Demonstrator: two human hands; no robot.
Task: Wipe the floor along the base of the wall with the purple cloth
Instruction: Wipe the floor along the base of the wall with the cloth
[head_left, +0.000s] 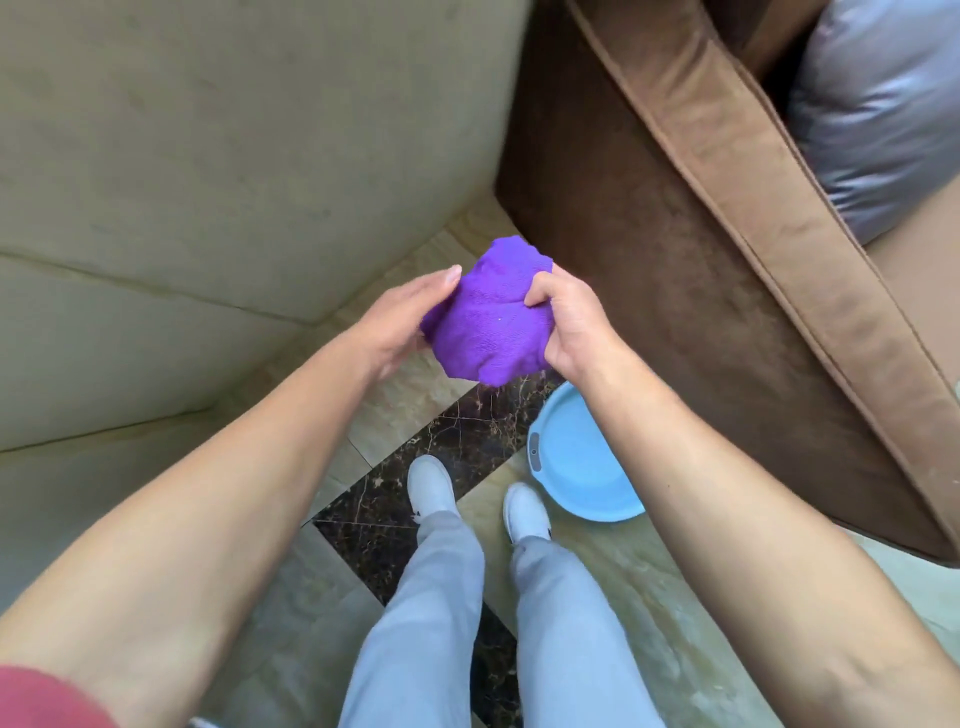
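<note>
The purple cloth (491, 317) is bunched into a loose wad, held in the air at about waist height above the floor. My right hand (569, 325) grips its right side with the fingers curled into the fabric. My left hand (402, 319) lies flat against its left side, fingers stretched out and cupping it. The beige wall (208, 182) fills the upper left. Its base meets the tiled floor (410, 395) along a line running from lower left towards the upper middle.
A brown sofa (701, 270) stands on the right, close to the wall, with a silver-grey cushion (883, 114) on it. A light blue basin (576, 462) sits on the floor by the sofa's base. My white shoes (431, 483) stand on a dark marble strip.
</note>
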